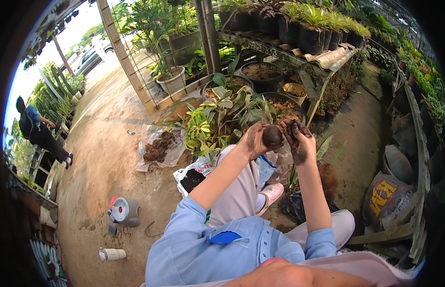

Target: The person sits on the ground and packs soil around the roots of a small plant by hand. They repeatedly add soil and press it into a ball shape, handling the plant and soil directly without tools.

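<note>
My left hand (260,141), smeared with soil, holds a dark rounded ball of soil (272,136) in front of me. Close beside it on the right is my right hand (298,140), its palm and fingers coated in dark soil; whether it grips anything is unclear. Leafy potted plants (222,114) stand just beyond the hands. A white printed bag of black soil (193,179) lies by my leg. Left of the plants, a clear plastic sheet (177,149) bears brown fibrous material (159,147).
A grey plastic stool (127,211), a phone (112,229) and a tumbler (113,254) are on the ground at left. A shelf of potted plants (312,32) rises ahead. A filled sack (387,199) stands at right. A person (37,129) stands far left.
</note>
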`<state>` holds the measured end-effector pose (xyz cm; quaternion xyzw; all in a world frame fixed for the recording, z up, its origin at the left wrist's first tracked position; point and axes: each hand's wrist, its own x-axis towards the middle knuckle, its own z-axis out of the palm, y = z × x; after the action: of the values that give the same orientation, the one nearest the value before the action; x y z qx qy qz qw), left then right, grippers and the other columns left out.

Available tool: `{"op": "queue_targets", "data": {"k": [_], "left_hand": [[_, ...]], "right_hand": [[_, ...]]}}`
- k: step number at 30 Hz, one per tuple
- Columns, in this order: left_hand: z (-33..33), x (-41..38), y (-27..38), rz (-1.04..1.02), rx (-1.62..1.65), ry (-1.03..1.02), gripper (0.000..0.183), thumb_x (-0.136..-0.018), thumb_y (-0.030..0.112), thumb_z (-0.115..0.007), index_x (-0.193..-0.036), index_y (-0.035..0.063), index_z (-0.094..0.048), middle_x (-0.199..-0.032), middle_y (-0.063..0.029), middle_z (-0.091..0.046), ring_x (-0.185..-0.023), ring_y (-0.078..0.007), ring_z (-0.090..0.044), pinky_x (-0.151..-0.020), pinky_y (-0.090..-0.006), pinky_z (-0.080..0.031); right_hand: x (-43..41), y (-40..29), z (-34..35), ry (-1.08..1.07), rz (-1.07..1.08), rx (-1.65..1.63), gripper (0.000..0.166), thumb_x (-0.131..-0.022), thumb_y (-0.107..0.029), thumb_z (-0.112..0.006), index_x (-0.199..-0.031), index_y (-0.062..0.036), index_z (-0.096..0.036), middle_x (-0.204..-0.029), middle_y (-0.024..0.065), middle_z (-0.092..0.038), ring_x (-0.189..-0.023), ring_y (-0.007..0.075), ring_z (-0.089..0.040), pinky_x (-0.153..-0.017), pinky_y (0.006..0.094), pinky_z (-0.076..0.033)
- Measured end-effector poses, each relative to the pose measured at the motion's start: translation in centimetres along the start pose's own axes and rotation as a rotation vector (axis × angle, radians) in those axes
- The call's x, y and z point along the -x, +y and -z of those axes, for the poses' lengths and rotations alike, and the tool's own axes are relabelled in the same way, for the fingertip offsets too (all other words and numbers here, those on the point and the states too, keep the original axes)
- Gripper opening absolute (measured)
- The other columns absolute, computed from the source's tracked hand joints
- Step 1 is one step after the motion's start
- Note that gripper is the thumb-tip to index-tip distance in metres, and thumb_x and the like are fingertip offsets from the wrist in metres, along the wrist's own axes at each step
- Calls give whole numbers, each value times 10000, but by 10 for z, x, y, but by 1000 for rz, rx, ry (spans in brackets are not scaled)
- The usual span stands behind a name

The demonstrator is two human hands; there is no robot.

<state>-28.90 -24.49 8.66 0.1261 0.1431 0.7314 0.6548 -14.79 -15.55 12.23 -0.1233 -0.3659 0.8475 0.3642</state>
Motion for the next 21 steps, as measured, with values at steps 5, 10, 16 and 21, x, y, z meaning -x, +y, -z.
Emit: {"op": "queue_targets", "data": {"k": [5, 10, 16, 21], "left_hand": [[6, -1, 2, 20, 72, 4, 357, -898, 196, -326, -1089, -73, -461, -1058, -203, -542, -988, -304, -548, -949, -500, -405], [3, -11, -7, 44, 23, 21, 357, -892, 195, -323, -1089, -70, -461, -1054, -215, -542, -981, -329, -549, -934, -503, -411], [1, -36, -28, 201, 136, -127, 359, -885, 223, -338, -1090, -41, -467, -1086, -242, -525, -1001, -383, -533, -925, -504, -412], [-11, -50, -48, 202, 77, -20, 396, -877, 268, -377, -1122, -28, -468, -1149, -226, -509, -1074, -356, -508, -956, -507, -385]], "right_hand": [[6, 1, -5, 0, 27, -54, 327, -864, -57, -551, -1124, 110, -442, -1098, 216, -555, -1026, 297, -569, -877, 339, -511], [9, -7, 7, 46, 68, -3, 308, -867, -58, -545, -1115, 100, -451, -1109, 208, -548, -1032, 287, -567, -888, 340, -501], [17, -21, 25, 111, 151, 20, 303, -879, -67, -520, -1134, 79, -443, -1126, 199, -543, -1066, 285, -545, -920, 365, -471], [24, -36, 47, 163, 167, -18, 319, -892, 25, -382, -1204, 90, -372, -1138, 215, -531, -1070, 282, -544, -922, 366, -473]]}}
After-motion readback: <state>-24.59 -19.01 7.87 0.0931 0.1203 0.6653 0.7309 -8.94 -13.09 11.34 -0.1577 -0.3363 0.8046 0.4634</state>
